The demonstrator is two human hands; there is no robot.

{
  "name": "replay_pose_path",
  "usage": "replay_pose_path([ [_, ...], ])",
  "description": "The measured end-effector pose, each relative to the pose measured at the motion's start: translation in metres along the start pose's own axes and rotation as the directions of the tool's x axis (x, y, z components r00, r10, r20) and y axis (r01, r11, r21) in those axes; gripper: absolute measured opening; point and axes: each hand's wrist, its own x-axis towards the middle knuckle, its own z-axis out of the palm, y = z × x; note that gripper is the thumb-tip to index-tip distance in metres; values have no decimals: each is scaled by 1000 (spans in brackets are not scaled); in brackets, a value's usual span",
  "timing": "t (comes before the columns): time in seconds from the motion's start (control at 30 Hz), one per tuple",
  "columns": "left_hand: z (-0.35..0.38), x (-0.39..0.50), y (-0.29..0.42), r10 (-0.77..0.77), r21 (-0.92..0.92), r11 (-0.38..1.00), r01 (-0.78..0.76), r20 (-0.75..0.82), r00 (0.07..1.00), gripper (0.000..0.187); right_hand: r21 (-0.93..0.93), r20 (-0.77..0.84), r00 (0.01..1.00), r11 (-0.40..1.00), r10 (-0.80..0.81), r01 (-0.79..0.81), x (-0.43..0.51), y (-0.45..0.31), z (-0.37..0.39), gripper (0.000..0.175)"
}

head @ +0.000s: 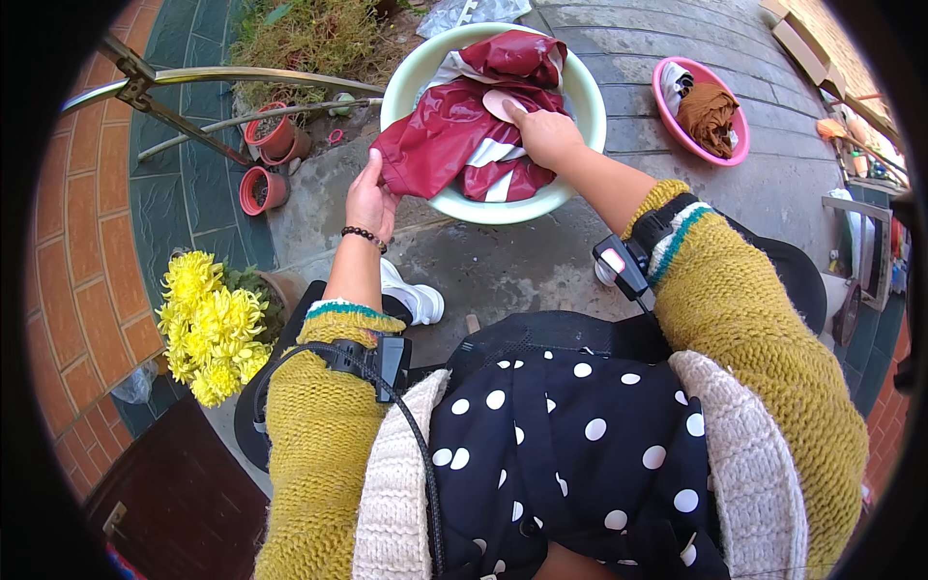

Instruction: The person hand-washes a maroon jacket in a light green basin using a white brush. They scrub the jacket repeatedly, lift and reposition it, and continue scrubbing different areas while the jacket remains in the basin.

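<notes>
A pale green plastic basin [587, 156] stands on the ground before me, heaped with a wet dark red and white garment [449, 134]. My left hand [371, 199] grips one end of the garment, drawn out over the basin's left rim, with the thumb on top. In my right hand [547, 138] is a pale pink oval object [502, 106], perhaps a bar of soap or a small brush, pressed against the red cloth near the middle of the basin. My right fingers are partly hidden beneath the hand.
To the right sits a pink basin [741, 148] with brown cloth [707, 119] and other clothes. Small red flower pots [262, 191], a metal frame [181, 119] and a pot of yellow chrysanthemums [214, 326] are at the left. A clear plastic bag [475, 13] lies beyond the green basin.
</notes>
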Motion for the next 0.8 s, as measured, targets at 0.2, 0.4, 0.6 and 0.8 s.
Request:
replay_pose_path([
  [0.2, 30, 2, 4, 31, -109, 994, -21, 96, 995, 38, 38, 167, 984, 997, 65, -72, 16, -7, -13, 55],
  [0.4, 62, 9, 5, -1, -279, 959, 54, 186, 982, 42, 540, 71, 995, 836, 69, -97, -13, -14, -31, 40],
  [0.6, 100, 60, -44, -170, -351, 920, 175, 46, 984, 39, 402, 131, 990, 916, -57, -1, -44, -43, -21, 47],
  [0.8, 98, 102, -101, -354, 2, 935, 355, -67, 933, 47, 436, -1, 976, 879, 216, -194, -9, -61, -25, 45],
])
